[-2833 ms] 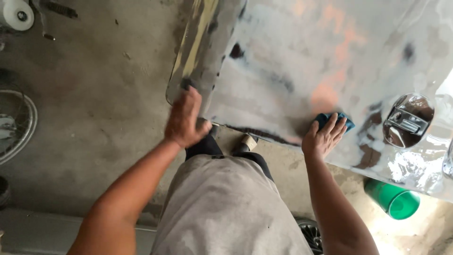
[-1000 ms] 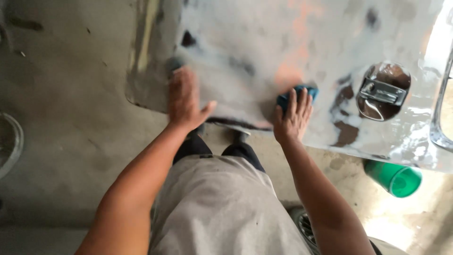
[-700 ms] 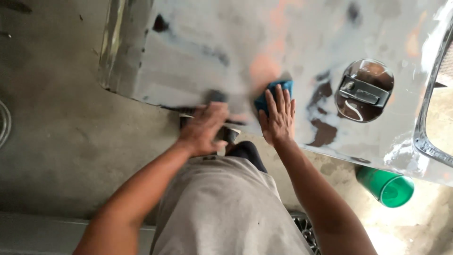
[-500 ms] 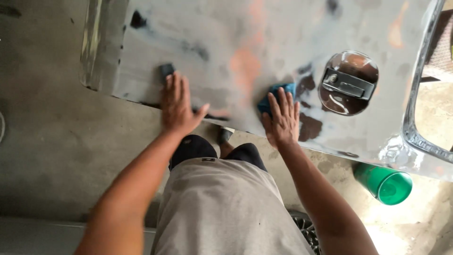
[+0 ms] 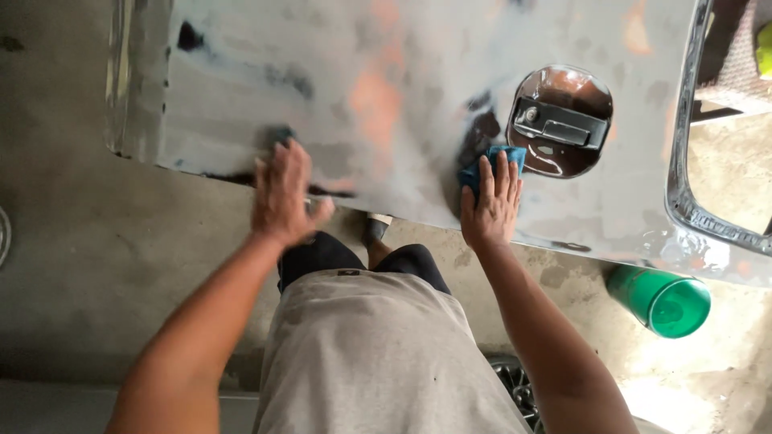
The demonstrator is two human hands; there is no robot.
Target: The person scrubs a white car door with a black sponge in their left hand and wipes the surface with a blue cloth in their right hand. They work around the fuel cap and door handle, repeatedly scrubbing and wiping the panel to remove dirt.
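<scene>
Blue cloth (image 5: 490,165) under flat right hand (image 5: 490,205); left hand (image 5: 281,193) open on sanded door panel (image 5: 386,88) (keep pressure even near lower edge).

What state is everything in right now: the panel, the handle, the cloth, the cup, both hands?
Panel: grey, patchy, with orange and dark spots.
Door handle: set in its round recess, lying flat.
Blue cloth: pressed on the panel under the right hand.
Left hand: blurred, flat on the panel's lower edge, over a small dark pad.
Green cup: lying on its side on the floor.
</scene>
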